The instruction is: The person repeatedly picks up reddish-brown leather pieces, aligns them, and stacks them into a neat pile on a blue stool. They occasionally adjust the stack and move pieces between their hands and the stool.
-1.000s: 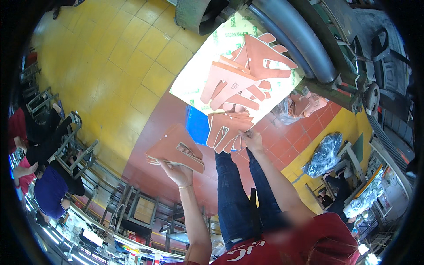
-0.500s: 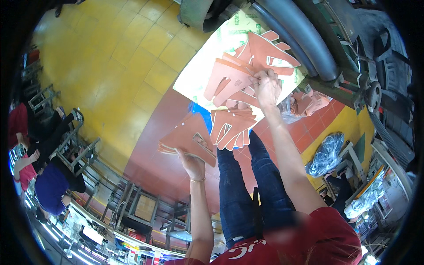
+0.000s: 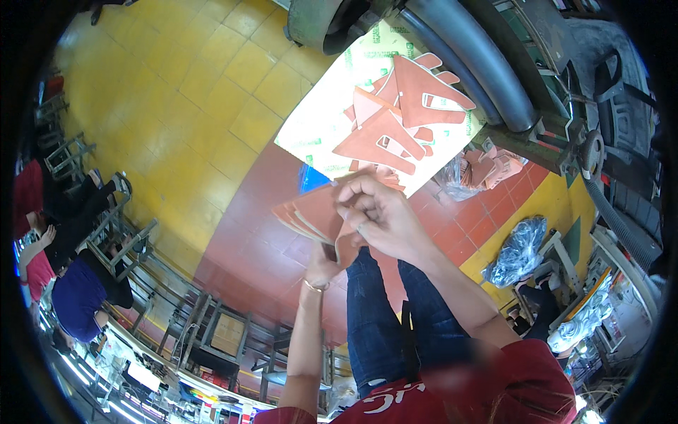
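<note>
Low in front of me, my left hand (image 3: 325, 268) grips a small stack of reddish-brown cut panels (image 3: 307, 212) from below. The panels fan apart at their left edges. My right hand (image 3: 379, 219) is closed at the stack's right side, fingers curled at the panels; it covers part of them. Beyond my hands, several loose cut panels (image 3: 427, 99) with pale edges and slots overlap on a pale printed sheet (image 3: 304, 134). More panels (image 3: 385, 173) lie partly hidden behind my right hand.
Dark rollers (image 3: 473, 63) of a machine flank the sheet's far right side. On the right, bagged brown pieces (image 3: 487, 169) and a clear plastic bundle (image 3: 519, 247) rest low down. Stools (image 3: 226, 332) and a seated person (image 3: 81, 297) are at the left.
My right hand has left the panels on the sheet and come down left to the stack in my left hand. A slotted panel now shows where it was.
</note>
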Demonstrator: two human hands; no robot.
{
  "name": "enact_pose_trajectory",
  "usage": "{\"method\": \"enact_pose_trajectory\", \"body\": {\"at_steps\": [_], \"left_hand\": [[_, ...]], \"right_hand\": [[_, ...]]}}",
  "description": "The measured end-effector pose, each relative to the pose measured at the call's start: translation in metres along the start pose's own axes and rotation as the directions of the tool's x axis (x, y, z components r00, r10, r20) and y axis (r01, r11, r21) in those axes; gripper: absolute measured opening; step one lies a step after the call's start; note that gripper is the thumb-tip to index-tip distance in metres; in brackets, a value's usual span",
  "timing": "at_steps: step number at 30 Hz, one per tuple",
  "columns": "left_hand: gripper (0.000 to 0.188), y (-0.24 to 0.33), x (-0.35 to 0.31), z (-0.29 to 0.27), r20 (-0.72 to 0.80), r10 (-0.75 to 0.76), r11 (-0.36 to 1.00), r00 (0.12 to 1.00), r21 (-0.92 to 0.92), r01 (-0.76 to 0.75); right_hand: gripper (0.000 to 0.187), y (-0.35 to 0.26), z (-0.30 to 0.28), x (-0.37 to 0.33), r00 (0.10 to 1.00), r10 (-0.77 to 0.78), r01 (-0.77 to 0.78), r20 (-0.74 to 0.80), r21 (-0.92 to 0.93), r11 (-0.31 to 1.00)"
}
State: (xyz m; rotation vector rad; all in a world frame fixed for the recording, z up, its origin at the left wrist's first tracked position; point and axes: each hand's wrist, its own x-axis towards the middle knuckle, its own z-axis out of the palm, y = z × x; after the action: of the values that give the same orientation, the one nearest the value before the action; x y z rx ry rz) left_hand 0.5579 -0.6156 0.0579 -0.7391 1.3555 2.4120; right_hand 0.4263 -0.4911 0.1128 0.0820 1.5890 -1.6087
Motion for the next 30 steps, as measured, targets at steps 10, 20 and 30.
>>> {"method": "enact_pose_trajectory", "body": {"at_steps": [10,20,30], "left_hand": [[0.027,-0.013,-0.001,-0.01,-0.36,-0.293,0.954,0.886,-0.168,0.247],[0.031,-0.018,-0.02,-0.055,-0.304,-0.115,0.941,0.946,-0.338,0.005],[0.077,-0.021,-0.016,-0.058,-0.396,0.043,0.93,0.917,-0.32,-0.182]], "right_hand": [[0.045,0.054,-0.074,0.097,0.904,-0.359,0.058,-0.233,-0.765,0.642],[0.038,0.077,-0.1,0.122,0.917,-0.351,-0.062,-0.191,-0.936,0.348],[0.013,-0.002,-0.023,-0.027,0.894,-0.101,0.39,0.436,-0.647,0.655]]}}
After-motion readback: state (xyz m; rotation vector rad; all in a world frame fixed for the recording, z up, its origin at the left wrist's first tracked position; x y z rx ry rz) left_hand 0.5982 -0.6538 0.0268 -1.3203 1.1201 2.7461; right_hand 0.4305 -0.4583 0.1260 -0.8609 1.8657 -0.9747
